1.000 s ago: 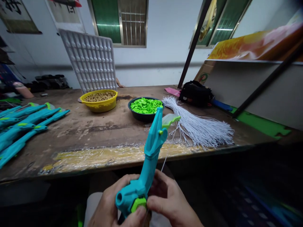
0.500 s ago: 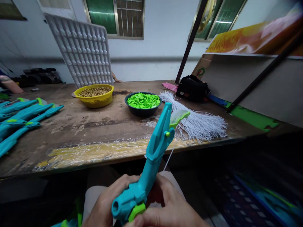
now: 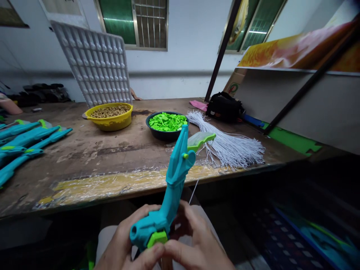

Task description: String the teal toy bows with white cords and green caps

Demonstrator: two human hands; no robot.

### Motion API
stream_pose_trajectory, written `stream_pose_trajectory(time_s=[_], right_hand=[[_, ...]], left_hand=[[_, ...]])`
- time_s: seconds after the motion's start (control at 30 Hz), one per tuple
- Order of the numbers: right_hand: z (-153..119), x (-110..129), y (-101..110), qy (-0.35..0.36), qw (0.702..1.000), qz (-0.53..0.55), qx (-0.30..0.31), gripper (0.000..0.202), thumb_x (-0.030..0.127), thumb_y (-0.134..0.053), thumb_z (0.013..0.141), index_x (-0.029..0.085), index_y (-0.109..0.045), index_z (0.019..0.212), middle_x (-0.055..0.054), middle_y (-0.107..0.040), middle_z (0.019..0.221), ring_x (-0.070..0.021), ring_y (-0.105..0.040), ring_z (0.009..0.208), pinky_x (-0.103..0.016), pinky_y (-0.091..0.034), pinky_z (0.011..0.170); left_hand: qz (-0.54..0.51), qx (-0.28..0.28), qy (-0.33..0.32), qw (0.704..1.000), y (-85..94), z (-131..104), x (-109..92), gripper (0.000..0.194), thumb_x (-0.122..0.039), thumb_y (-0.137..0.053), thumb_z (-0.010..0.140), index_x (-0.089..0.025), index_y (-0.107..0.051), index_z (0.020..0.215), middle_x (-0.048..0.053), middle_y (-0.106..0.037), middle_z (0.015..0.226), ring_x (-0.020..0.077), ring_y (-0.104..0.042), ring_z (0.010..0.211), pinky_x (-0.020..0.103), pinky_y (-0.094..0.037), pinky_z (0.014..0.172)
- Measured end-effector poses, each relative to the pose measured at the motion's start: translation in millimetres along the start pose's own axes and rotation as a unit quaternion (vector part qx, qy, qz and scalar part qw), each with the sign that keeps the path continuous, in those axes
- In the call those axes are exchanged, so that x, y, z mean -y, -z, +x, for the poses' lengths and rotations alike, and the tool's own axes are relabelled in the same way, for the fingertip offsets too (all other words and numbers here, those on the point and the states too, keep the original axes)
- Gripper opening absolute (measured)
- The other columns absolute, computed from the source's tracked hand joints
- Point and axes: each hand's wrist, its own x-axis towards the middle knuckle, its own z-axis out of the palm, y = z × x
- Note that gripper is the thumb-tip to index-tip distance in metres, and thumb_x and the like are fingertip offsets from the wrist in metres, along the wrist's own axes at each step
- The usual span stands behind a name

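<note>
A teal plastic toy piece (image 3: 171,191), bent in the middle with a hollow stub at its lower left, is held upright above my lap. Around its lower end wraps my left hand (image 3: 129,240), the thumb by a green hexagonal knob (image 3: 157,238). My right hand (image 3: 194,240) grips the same end from the other side, its thumb tip near the knob too. Near the top a pale fin with a green edge (image 3: 201,140) sticks out to the right. A white cord (image 3: 194,192) runs down behind toward my right hand, its lower end hidden.
On the table (image 3: 112,157) stand a yellow basin (image 3: 109,122) of metal rings and a dark bowl (image 3: 163,134) of green pieces. White cords (image 3: 230,148) lie in a bundle at right, near a black bag (image 3: 225,107). Several teal toy pieces (image 3: 30,137) lie at left.
The toy piece has shifted left and tipped a little more upright, both hands going with it. My left thumb has come up beside the green knob. The view has turned slightly.
</note>
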Motion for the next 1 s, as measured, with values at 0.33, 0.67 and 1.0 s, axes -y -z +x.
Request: stream_pose_trajectory(time_s=[0.33, 0.67, 1.0], right_hand=[[41, 44, 26, 0.173, 0.863, -0.42, 0.22, 0.034, 0.018, -0.062, 0.098, 0.015, -0.062, 0.132, -0.012, -0.07, 0.118, -0.0263, -0.066, 0.108, -0.039, -0.054, 0.096], [40, -24, 34, 0.064, 0.923, -0.296, 0.237, 0.031, 0.018, -0.06, 0.097, 0.021, -0.067, 0.127, -0.006, -0.067, 0.107, -0.018, -0.065, 0.094, -0.031, -0.051, 0.084], [-19, -75, 36, 0.142, 0.931, -0.288, 0.174, 0.019, 0.017, -0.055, 0.101, 0.02, -0.067, 0.116, -0.009, -0.066, 0.109, -0.0208, -0.063, 0.101, -0.035, -0.051, 0.086]], left_hand=[[-0.148, 0.227, 0.149, 0.951, -8.6, 44, 20, 0.045, -0.055, -0.082, 0.071, -0.016, -0.069, 0.092, 0.002, -0.07, 0.071, 0.0174, -0.064, 0.064, 0.025, -0.053, 0.058], [-0.383, 0.365, 0.182, 0.829, -39.6, 38, 108, 0.046, -0.051, -0.073, 0.079, -0.01, -0.077, 0.098, 0.012, -0.077, 0.076, 0.017, -0.068, 0.058, 0.024, -0.055, 0.056], [-0.422, 0.423, 0.181, 0.781, -79.9, 25, 153, 0.047, -0.054, -0.065, 0.086, -0.008, -0.078, 0.086, 0.012, -0.078, 0.074, 0.0164, -0.067, 0.055, 0.024, -0.055, 0.057]])
